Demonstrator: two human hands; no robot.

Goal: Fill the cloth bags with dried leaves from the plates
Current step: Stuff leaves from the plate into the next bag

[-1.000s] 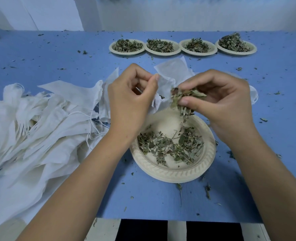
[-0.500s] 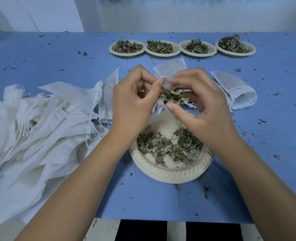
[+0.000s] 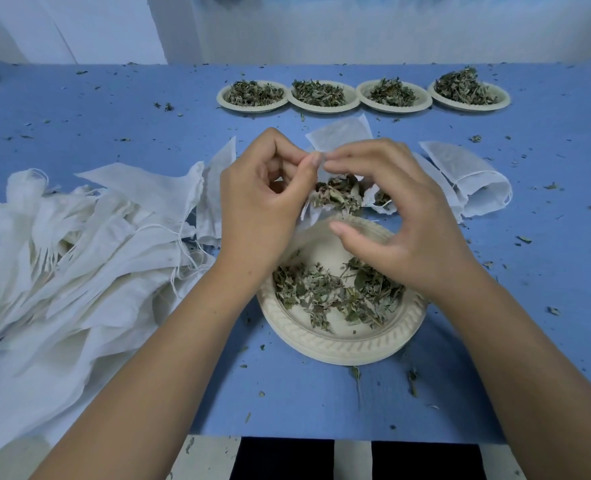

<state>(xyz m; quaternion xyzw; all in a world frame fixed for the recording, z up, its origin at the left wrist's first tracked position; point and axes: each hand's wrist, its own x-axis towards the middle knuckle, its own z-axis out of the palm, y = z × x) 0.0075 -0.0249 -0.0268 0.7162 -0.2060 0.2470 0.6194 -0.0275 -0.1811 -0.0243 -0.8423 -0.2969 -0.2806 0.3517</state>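
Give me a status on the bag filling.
Done: near plate partly emptied; finished-looking bag lies to the right, contents unclear. In hand: left hand pinches open a cloth bag holding leaves, right hand at its mouth. Left: four heaped plates at the back, pile of empty bags.

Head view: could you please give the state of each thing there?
cloth bag: mouth open, leaves inside
left hand: pinches bag's rim
right hand: fingertips at rim, thumb apart
near plate: partly emptied
far plates: heaped
bag pile: empty, flat
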